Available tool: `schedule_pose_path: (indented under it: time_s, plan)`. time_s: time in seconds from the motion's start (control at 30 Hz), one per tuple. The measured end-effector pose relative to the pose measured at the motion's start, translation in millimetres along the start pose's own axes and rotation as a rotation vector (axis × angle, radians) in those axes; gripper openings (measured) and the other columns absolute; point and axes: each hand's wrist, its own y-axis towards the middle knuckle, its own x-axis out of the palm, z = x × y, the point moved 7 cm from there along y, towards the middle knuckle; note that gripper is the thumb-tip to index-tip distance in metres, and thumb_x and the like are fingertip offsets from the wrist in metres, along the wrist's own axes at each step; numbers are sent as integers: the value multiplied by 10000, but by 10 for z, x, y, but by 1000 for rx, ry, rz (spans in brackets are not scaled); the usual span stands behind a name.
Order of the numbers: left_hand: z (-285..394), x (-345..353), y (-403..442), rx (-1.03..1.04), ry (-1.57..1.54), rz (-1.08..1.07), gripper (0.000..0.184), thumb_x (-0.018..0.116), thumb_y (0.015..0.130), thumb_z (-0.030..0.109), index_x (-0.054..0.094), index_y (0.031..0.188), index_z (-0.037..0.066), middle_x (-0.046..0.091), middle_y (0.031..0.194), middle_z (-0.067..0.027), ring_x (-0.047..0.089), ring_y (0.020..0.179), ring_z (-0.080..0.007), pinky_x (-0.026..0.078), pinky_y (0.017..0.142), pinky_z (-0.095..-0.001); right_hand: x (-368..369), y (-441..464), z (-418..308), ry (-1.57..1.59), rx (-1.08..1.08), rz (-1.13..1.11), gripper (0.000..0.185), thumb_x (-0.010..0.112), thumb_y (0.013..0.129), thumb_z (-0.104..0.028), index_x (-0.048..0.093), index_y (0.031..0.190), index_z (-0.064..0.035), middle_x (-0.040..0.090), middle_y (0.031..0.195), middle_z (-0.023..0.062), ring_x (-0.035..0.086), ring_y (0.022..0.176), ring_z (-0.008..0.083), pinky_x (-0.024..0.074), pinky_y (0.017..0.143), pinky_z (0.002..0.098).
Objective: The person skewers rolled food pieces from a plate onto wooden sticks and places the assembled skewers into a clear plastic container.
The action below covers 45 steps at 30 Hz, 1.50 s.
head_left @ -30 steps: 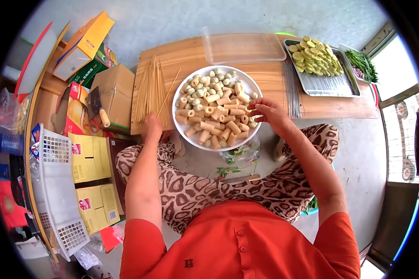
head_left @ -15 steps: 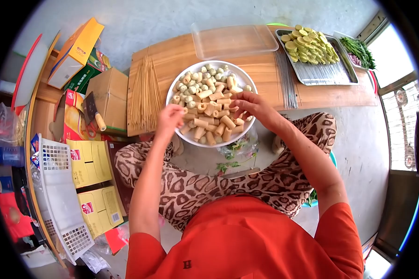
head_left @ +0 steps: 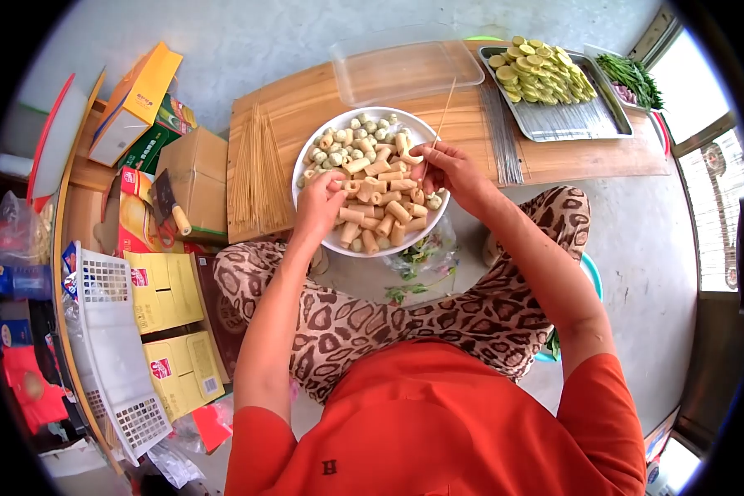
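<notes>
A round white bowl [head_left: 299, 186] holds many tan tube-shaped pieces [head_left: 370, 221] and pale green-white balls [head_left: 336, 147]. Over its left side, my left hand [head_left: 321, 202] is closed, its fingertips pinching what looks like one tan tube-shaped piece. My right hand [head_left: 459, 176], at the bowl's right rim, grips a thin bamboo skewer [head_left: 446, 114] whose upper end points up and away from me. The skewer's lower end is close to the pieces and partly hidden by the fingers. A pile of bamboo skewers [head_left: 256, 178] lies on the wooden table left of the bowl.
On the wooden table [head_left: 306, 103] lie a clear plastic tray or lid [head_left: 405, 74], thin metal skewers [head_left: 502, 140] and a metal tray [head_left: 554, 126] of sliced green vegetable [head_left: 541, 74]. Cardboard boxes [head_left: 194, 178], a cleaver [head_left: 167, 198] and a white basket [head_left: 112, 347] stand at left.
A bamboo skewer now shows upright in my right hand; none was clearly visible there before. My left hand has moved slightly right, further over the bowl. The whole view has shifted slightly.
</notes>
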Motion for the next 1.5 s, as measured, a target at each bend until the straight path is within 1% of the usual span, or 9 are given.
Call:
schedule_pose_path:
  time_s: [0.03,0.13,0.33,0.4,0.43,0.47,0.57,0.7,1.5]
  plan:
    - [-88,27,32,-76,76,-37,331,686,764,62,606,1085,50,594,891,-78,620,768,-171,507,673,-301,49,-41,-37,2,8,-8,264,439,972,-183,558,1111,8,640,721,65,540,503,111,429,492,214]
    - [-103,179,48,-28,211,-82,326,690,742,57,616,1060,45,575,959,-116,606,844,-249,494,748,-343,101,-37,56,-50,16,-55,269,451,969,-170,543,1147,10,632,694,65,525,496,103,418,478,208]
    - [-187,143,271,-119,47,-88,287,694,751,90,608,1020,41,594,942,-91,600,822,-182,499,698,-304,203,-100,79,-150,15,-60,283,440,979,-175,538,1167,13,579,613,37,473,471,88,388,456,217]
    - [-277,51,329,-330,-497,-139,281,664,796,133,581,1050,44,613,934,-68,595,797,-147,500,693,-280,244,-114,36,-158,17,-78,283,438,981,-179,545,1157,14,560,592,26,461,467,83,377,453,221]
    - [-216,-26,375,-309,-669,-91,266,619,842,154,555,1071,33,616,940,-65,604,794,-147,508,726,-278,274,-132,24,-219,34,-96,286,416,988,-187,551,1162,-5,524,563,4,444,467,68,357,456,209]
    - [-179,-119,396,-307,-665,-85,266,619,842,154,555,1071,33,616,940,-65,604,794,-147,508,726,-278,295,-143,27,-280,51,-115,292,393,996,-195,557,1166,-24,489,533,-18,426,467,53,338,458,197]
    - [-119,-310,435,-388,-1093,-106,239,579,878,137,544,1085,23,618,998,-112,609,890,-220,507,847,-348,393,-197,23,-305,69,-198,292,391,992,-193,568,1150,-22,452,509,-33,410,449,47,321,450,196]
    - [-293,-420,464,-406,-1287,-49,247,592,868,158,568,1063,9,616,954,-102,589,861,-199,498,821,-355,508,-258,65,-339,116,-293,300,395,985,-193,580,1144,-18,422,472,-38,379,426,47,320,456,199]
    - [-264,-219,415,-395,-1285,-39,227,612,894,195,609,1044,25,632,909,-76,585,754,-130,510,727,-285,630,-132,216,-278,215,-278,305,449,951,-210,618,1113,-15,377,469,-44,344,439,39,314,500,197]
